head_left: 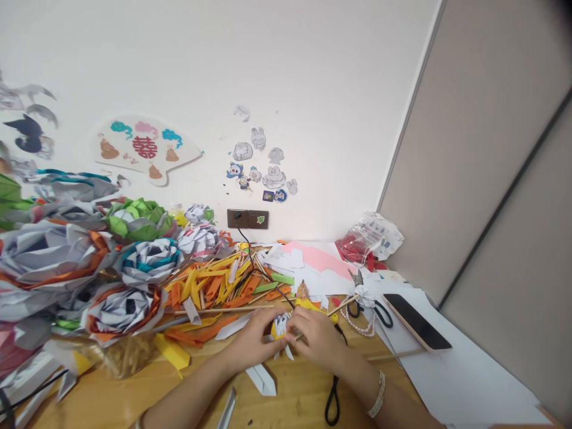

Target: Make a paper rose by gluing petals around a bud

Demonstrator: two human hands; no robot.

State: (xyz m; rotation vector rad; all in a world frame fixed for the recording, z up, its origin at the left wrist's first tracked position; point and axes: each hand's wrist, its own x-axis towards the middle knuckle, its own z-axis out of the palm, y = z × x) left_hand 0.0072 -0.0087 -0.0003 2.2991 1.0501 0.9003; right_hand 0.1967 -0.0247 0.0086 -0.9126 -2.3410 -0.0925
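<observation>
A small folded-paper flower (pixel 281 325), white with a yellow outer layer, sits between my hands low over the table. My left hand (pixel 254 341) curls around its left side, thumb underneath. My right hand (pixel 318 338) pinches the flower's right edge with bent fingers. Part of the flower is hidden by the fingers. Just behind my right hand lies a yellow hot glue gun (pixel 308 305), its black cord running back. Below the hands a folded white paper strip (pixel 261 380) rests on the wood. Another folded strip (pixel 227 410) lies nearer the front edge.
Large paper flowers (pixel 125 310) are heaped at the left. Yellow and orange folded strips (pixel 214 283) and sticks cover the back. On the right are black-handled scissors (pixel 383 314), a bead string (pixel 364 328), a phone (pixel 417 322) and white paper sheets (pixel 473 387). A black cord loop (pixel 332 405) lies in front.
</observation>
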